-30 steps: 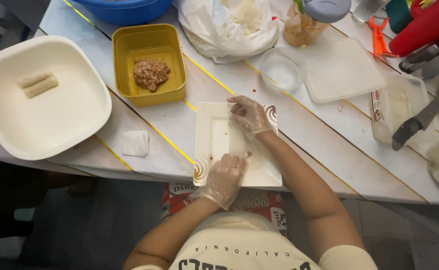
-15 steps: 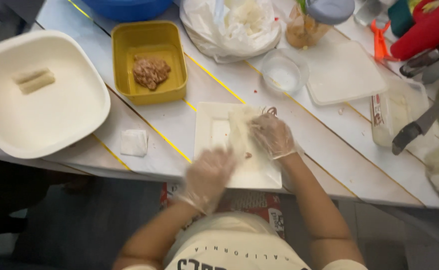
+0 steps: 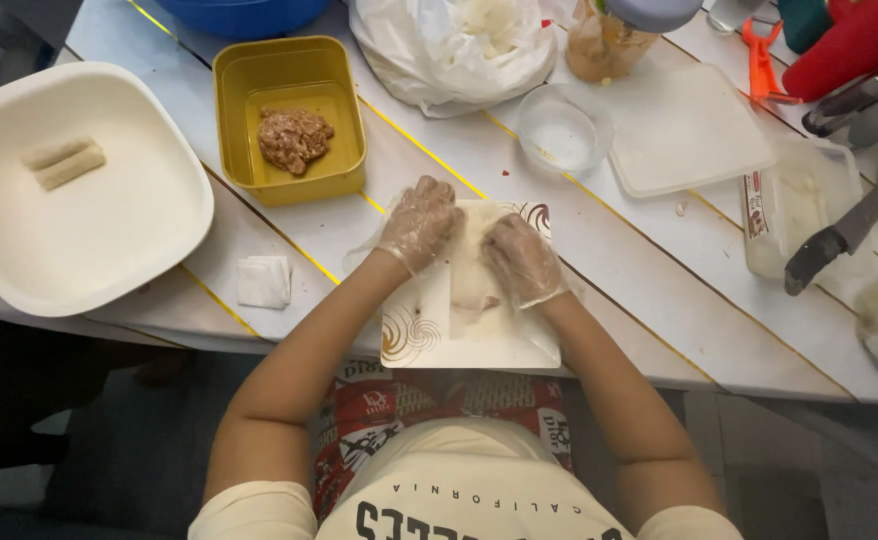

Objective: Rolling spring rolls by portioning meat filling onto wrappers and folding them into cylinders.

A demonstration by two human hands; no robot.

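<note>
Both my hands wear clear plastic gloves and rest on a thin pale wrapper point(image 3: 474, 280) lying on a square white plate point(image 3: 429, 345) at the table's near edge. My left hand point(image 3: 421, 222) presses the wrapper's far left part with bent fingers. My right hand point(image 3: 521, 260) holds its right side, fingers curled over it. A bit of brownish filling shows under the wrapper near my right hand. A yellow tub point(image 3: 289, 115) with minced filling point(image 3: 294, 138) stands to the far left of the plate.
A large white dish point(image 3: 129, 235) on the left holds two finished rolls point(image 3: 63, 163). A folded white square point(image 3: 263, 281) lies by it. Farther back are a plastic bag point(image 3: 454, 45), small glass bowl point(image 3: 563, 128), clear lid point(image 3: 684, 130), knife point(image 3: 839, 235) and clear container point(image 3: 799, 205).
Both hands have moved up onto the far half of the wrapper, the left from the plate's near edge. The wrapper is now folded over under my fingers.
</note>
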